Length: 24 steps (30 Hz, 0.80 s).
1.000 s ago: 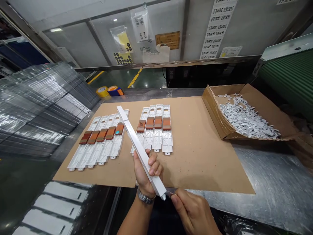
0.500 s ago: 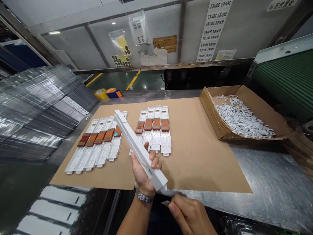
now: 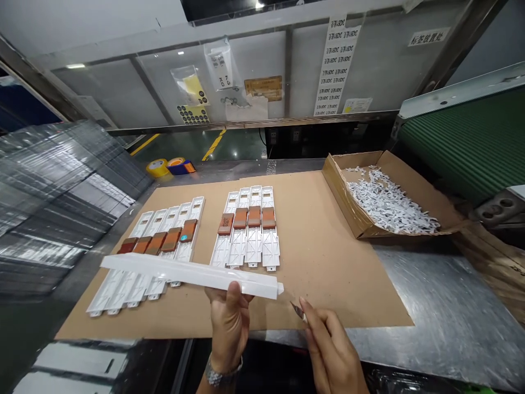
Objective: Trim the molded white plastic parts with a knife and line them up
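Note:
My left hand (image 3: 228,323) holds a long white plastic bar (image 3: 192,275) crosswise, gripping it near its right end. Its left part passes over the lower ends of the white plastic strips in the left group (image 3: 184,251), each with a brown-orange pad. A second group of similar strips (image 3: 246,241) lies to its right on a cardboard sheet (image 3: 328,273). My right hand (image 3: 330,350) pinches a small metal blade (image 3: 298,311) between its fingers. The blade's tip sits a little below and right of the bar's end, not touching it.
A cardboard box (image 3: 342,178) of white plastic scraps stands at the far right of the sheet, beside a green ribbed conveyor (image 3: 463,137). Transparent stacked trays (image 3: 53,208) rise at left. Tape rolls (image 3: 158,168) lie behind the sheet, on a steel table (image 3: 443,312).
The white bar has swung from pointing away from me to lying crosswise, its far end now to the left. My right hand has moved right, away from the bar's end.

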Tool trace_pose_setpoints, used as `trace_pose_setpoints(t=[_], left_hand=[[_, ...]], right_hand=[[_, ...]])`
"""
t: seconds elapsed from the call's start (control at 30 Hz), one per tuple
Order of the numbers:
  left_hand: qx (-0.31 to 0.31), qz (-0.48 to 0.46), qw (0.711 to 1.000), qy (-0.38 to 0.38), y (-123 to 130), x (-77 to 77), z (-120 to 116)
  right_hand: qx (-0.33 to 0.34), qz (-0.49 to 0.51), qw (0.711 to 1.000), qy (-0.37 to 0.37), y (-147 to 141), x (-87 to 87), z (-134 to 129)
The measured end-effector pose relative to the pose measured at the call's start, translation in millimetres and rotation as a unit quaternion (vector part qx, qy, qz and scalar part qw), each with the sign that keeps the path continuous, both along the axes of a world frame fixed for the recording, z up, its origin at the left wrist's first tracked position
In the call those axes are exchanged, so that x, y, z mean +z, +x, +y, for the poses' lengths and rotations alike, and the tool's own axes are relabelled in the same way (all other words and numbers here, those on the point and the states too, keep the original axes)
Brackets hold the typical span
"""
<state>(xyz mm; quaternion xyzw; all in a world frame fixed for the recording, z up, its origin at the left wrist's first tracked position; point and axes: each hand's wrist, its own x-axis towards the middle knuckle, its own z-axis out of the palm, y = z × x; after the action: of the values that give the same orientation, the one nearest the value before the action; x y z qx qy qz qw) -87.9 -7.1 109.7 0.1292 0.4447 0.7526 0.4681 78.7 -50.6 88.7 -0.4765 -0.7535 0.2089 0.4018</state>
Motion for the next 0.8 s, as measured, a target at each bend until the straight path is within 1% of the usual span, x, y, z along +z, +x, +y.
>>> trace_pose_setpoints(t=[0.07,0.13,0.27,0.57,0.8], left_hand=[[0.016,0.029,0.999,-0.004,1,1.8,-2],[0.020,0.048,0.999,-0.005,1,3.2,-3],[0.029,0.068,0.997,-0.009,1,3.7,-4],[0.031,0.090,0.995,-0.016,2,4.7,-4],[0.023,0.096,0.995,-0.018,4,6.0,-3]], right_hand=[[-0.027,-0.018,0.999,0.019,-6,-2.8,-1],[-0.053,-0.036,0.997,0.032,-10,-4.6,-1],[-0.081,-0.057,0.994,0.045,-13,-4.4,1],[-0.088,-0.080,0.992,0.031,-15,-6.2,1],[-0.098,-0.070,0.992,0.043,-15,-4.2,2]])
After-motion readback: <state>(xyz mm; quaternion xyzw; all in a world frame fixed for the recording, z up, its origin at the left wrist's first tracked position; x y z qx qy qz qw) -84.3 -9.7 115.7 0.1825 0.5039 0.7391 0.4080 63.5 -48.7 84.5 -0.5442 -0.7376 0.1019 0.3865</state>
